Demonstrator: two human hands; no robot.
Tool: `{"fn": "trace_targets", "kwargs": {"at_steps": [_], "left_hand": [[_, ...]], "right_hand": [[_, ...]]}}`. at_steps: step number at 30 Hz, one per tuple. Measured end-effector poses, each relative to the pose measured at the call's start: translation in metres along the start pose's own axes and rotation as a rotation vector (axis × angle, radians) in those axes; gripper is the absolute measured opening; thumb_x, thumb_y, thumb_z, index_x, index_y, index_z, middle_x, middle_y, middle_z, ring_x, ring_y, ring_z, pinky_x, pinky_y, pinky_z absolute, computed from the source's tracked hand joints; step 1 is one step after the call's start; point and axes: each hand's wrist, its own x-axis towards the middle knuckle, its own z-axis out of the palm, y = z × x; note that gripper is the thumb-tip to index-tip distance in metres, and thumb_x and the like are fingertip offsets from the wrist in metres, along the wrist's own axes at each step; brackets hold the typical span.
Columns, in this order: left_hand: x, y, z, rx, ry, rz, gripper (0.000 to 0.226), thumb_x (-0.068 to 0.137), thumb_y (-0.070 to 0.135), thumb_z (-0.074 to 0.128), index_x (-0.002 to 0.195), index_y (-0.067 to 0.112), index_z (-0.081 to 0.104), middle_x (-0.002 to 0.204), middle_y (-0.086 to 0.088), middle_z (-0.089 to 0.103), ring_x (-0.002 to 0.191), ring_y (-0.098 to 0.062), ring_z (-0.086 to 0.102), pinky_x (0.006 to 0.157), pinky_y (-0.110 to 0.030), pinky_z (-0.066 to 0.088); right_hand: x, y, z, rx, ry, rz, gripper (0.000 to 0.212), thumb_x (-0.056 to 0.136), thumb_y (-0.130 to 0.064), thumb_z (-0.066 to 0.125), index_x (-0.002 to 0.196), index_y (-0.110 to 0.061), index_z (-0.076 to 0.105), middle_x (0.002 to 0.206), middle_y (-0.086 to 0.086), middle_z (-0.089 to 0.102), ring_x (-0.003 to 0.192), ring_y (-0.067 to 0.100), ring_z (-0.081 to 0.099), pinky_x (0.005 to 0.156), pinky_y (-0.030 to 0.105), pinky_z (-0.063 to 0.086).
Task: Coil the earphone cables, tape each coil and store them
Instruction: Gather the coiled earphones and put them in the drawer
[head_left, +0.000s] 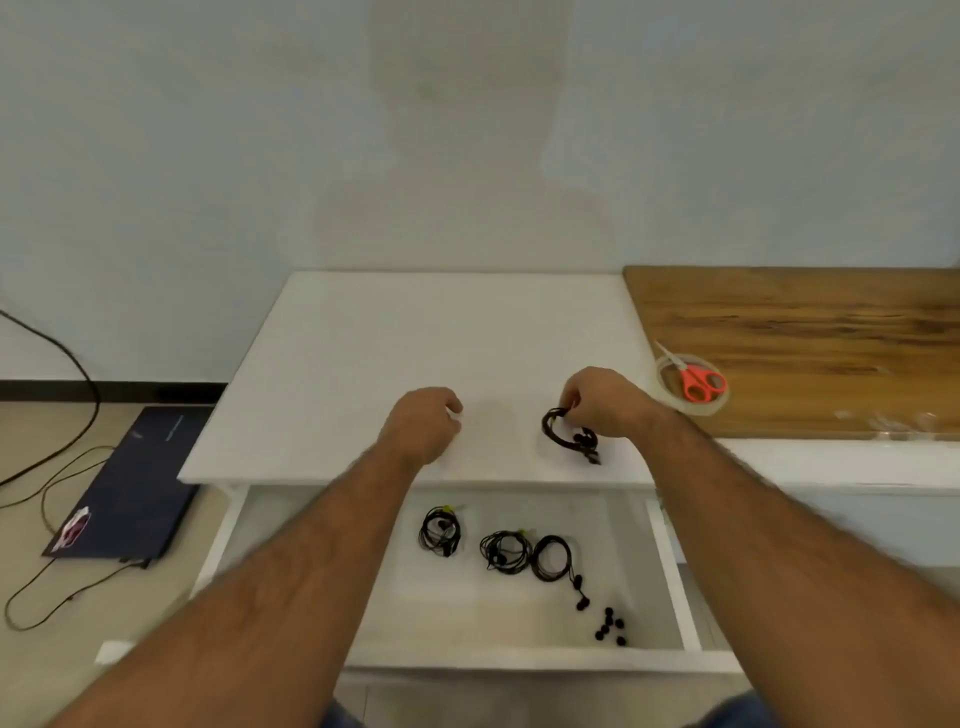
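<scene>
The right hand (602, 402) pinches the top of a coiled black earphone cable (563, 434) that rests on the white tabletop (415, 332), near its front edge and above the open drawer (467, 613). The left hand (423, 423) hangs just over the tabletop, well apart from the coil, its fingers (453, 408) loosely curled and holding nothing that can be made out.

Three coiled earphones (501, 545) already lie in the drawer; two show a small yellowish tab that is probably tape (the third is too small to tell), and several loose black ear tips (609, 626) lie near the drawer's front right corner. So most of the storing looks done. The coil in hand appears wound; whether it is taped cannot be seen, so taping may remain, then the drop into the drawer.

The tape roll (691, 387) sits on the wooden board (805, 338) to the right, with orange-handled scissors (696, 379) lying across it, near the right hand. The tabletop offers wide bare room behind and between the hands. The drawer has free floor on its left half, and its front rail stands between the person and the coils.
</scene>
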Motion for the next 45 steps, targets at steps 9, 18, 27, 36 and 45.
{"fn": "trace_targets", "kwargs": {"at_steps": [9, 18, 27, 36, 45], "left_hand": [[-0.045, -0.039, -0.048, -0.129, -0.255, 0.046, 0.008, 0.088, 0.016, 0.066, 0.094, 0.016, 0.071, 0.086, 0.002, 0.069, 0.073, -0.008, 0.064, 0.066, -0.024, 0.054], [-0.052, -0.126, -0.03, -0.077, -0.649, -0.084, 0.017, 0.089, 0.017, 0.067, 0.105, 0.016, 0.071, 0.098, 0.001, 0.072, 0.084, -0.01, 0.068, 0.071, -0.024, 0.056], [-0.045, -0.163, 0.009, -0.023, -0.871, -0.147, 0.021, 0.084, 0.026, 0.073, 0.104, 0.02, 0.073, 0.101, 0.005, 0.072, 0.086, -0.008, 0.066, 0.072, -0.023, 0.053], [-0.074, -0.108, -0.009, 0.061, -0.82, -0.093, 0.026, 0.084, 0.025, 0.073, 0.109, 0.021, 0.071, 0.097, 0.007, 0.071, 0.091, -0.01, 0.067, 0.079, -0.028, 0.056], [-0.109, -0.046, -0.028, 0.093, -0.619, -0.004, 0.024, 0.086, 0.024, 0.071, 0.109, 0.016, 0.069, 0.105, -0.001, 0.07, 0.091, -0.013, 0.065, 0.077, -0.029, 0.056]], "right_hand": [[-0.062, -0.112, 0.137, 0.198, -0.376, -0.207, 0.011, 0.085, -0.012, 0.068, 0.094, -0.017, 0.069, 0.088, 0.006, 0.069, 0.067, 0.017, 0.06, 0.052, 0.024, 0.048], [0.011, -0.12, 0.258, -0.224, -0.491, -0.213, 0.027, 0.089, -0.008, 0.06, 0.114, -0.013, 0.068, 0.117, 0.008, 0.066, 0.106, 0.027, 0.062, 0.081, 0.034, 0.052], [0.053, -0.111, 0.299, -0.397, -0.665, -0.236, 0.033, 0.089, -0.01, 0.067, 0.12, -0.001, 0.063, 0.125, 0.015, 0.063, 0.112, 0.028, 0.061, 0.08, 0.031, 0.049], [-0.029, -0.142, 0.189, 0.109, -0.816, -0.058, 0.034, 0.101, -0.03, 0.048, 0.123, -0.008, 0.059, 0.107, 0.008, 0.065, 0.089, 0.025, 0.064, 0.081, 0.036, 0.052], [-0.131, -0.115, 0.139, -0.381, -0.526, -0.394, 0.051, 0.074, -0.052, 0.078, 0.115, -0.027, 0.06, 0.098, -0.01, 0.06, 0.089, 0.016, 0.057, 0.075, 0.032, 0.05]]}}
